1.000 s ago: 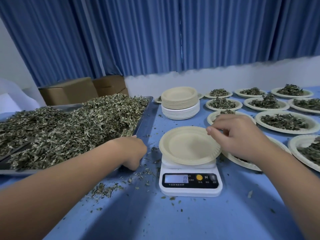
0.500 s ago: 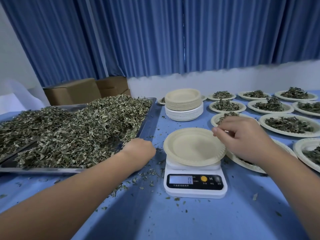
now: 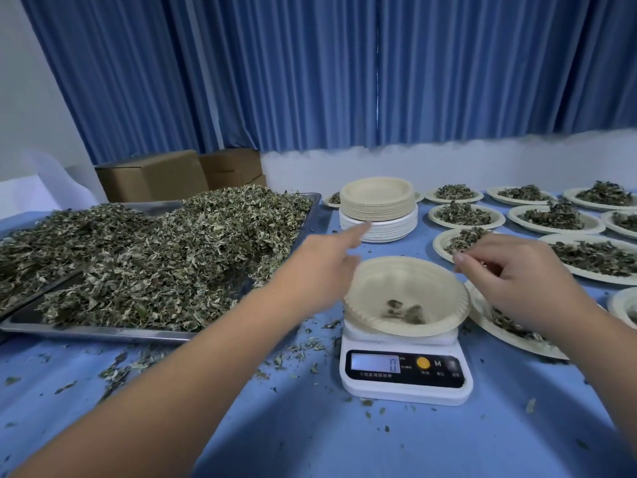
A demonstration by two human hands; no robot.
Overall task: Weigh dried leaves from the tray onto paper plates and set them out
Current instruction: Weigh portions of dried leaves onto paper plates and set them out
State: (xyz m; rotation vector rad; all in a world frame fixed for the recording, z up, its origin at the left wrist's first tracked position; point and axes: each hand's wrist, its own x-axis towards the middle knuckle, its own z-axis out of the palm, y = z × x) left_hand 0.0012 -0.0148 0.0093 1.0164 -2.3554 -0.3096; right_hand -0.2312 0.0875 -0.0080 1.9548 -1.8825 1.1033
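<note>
A plate (image 3: pixel 379 288) sits on the scale (image 3: pixel 403 384) with a few dried leaves (image 3: pixel 403 310) in its hollow, and the display reads 0. The left hand (image 3: pixel 320 270) hovers at the plate's left rim. It is blurred, its index finger straight and pointing away, and it grips nothing. The right hand (image 3: pixel 524 284) is at the far right rim with its fingers (image 3: pixel 460 259) loosely curled; whether they pinch the rim cannot be told. Left of the left fingers, a tray (image 3: pixel 103 332) with a leaf heap (image 3: pixel 172 257) lies on the blue worktop (image 3: pixel 344 443). Just beyond them stands a stack (image 3: pixel 377 208) of empty plates. Filled plates (image 3: pixel 568 219) spread beyond and right of the right fingers. Crumbs (image 3: pixel 303 353) lie scattered beside the scale.
</note>
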